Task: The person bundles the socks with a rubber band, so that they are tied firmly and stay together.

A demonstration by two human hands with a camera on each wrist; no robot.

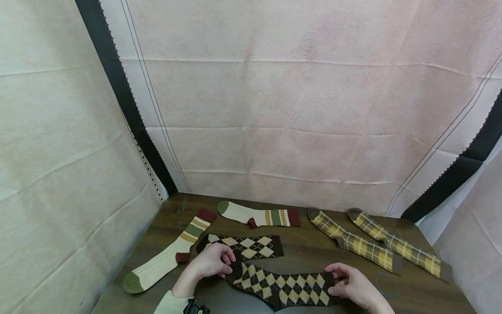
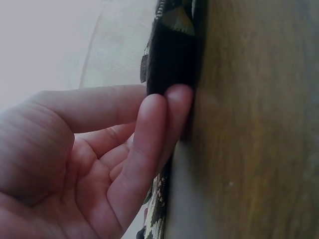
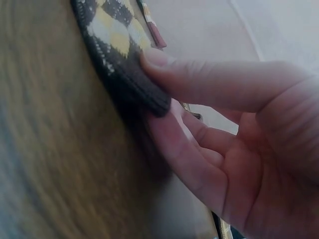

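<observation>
A dark argyle sock [image 1: 302, 289] with cream and tan diamonds stretches across the front of the table between both hands. My left hand [image 1: 211, 261] pinches its plain dark toe; in the left wrist view, thumb and fingertips meet at the dark fabric [image 2: 172, 59]. At the other end, my right hand [image 1: 350, 284] grips the cuff, with the thumb on top and fingers beneath in the right wrist view, where the sock's edge [image 3: 132, 84] lifts slightly off the wood. Just behind lies a matching argyle sock [image 1: 256, 247], its toe end partly hidden by my left hand.
Two cream socks with green toes and maroon cuffs lie behind and left: one slanted sock [image 1: 157, 264], one sideways sock [image 1: 270, 217]. Two yellow plaid socks [image 1: 358, 246] [image 1: 412, 251] lie to the right. A thin ring [image 1: 387, 285] is near my right hand. Pale fabric walls [image 1: 294, 109] enclose the wooden table [image 1: 306, 257].
</observation>
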